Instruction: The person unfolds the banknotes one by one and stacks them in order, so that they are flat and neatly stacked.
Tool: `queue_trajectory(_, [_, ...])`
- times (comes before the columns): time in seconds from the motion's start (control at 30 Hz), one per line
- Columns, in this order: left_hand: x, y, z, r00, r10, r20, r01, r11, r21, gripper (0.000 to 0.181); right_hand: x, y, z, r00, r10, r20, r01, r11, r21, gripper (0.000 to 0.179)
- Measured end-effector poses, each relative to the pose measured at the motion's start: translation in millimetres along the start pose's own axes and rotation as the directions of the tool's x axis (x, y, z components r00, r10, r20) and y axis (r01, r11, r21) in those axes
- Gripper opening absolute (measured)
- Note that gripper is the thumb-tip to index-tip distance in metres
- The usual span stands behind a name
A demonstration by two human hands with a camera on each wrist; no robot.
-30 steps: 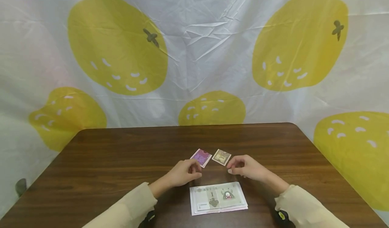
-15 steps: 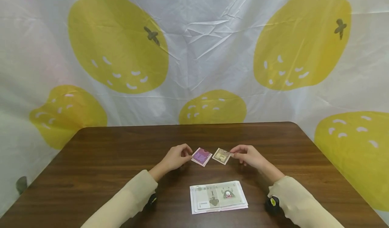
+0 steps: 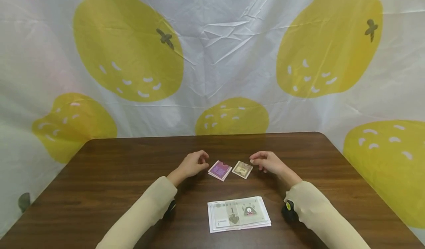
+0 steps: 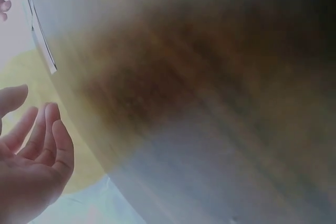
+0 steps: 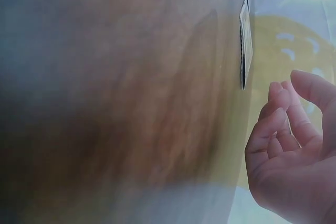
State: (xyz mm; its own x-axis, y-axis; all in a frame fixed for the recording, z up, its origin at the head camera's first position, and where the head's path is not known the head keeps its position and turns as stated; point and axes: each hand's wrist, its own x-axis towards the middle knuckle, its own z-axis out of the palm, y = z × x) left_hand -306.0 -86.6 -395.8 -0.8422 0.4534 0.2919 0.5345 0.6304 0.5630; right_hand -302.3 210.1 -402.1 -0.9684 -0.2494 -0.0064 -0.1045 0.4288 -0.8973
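Note:
Two small folded play banknotes lie side by side on the table, corners nearly meeting: a purple one (image 3: 220, 170) and a yellow-brown one (image 3: 242, 169). My left hand (image 3: 192, 164) hovers just left of the purple note, fingers loosely bent and holding nothing. On the other side, my right hand (image 3: 270, 163) is by the yellow-brown note's right corner, its fingertips close to it; the right wrist view shows the fingers (image 5: 265, 129) relaxed and apart from the folded note (image 5: 246, 45). Nearer me lies a stack of unfolded play banknotes (image 3: 239, 214), a green-grey one on top.
The dark wooden table (image 3: 132, 197) has rounded far corners. Behind it hangs a white curtain (image 3: 229, 64) printed with big yellow fruits. A black wrist device (image 3: 290, 210) shows at my right sleeve.
My hands first moved outward and forward to touch the folded notes' outer corners. Since then they have let go and shifted slightly farther forward. The notes stay almost where they were.

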Motion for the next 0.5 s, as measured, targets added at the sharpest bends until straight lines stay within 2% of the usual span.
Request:
queue_trajectory(0.27, [7.1, -1.7, 0.7, 1.0, -0.004, 0.03, 0.004, 1.0, 0.026, 0.025, 11.2, -5, 13, 0.999, 0.002, 0.036, -0.003, 1.0, 0.021, 0.026])
queue_trajectory(0.5, [13.5, -3.6, 5.6, 0.995, -0.009, 0.1, 0.001, 0.997, 0.082, 0.032, 16.1, -13, 25, 0.995, -0.024, 0.095, 0.025, 1.0, -0.018, 0.022])
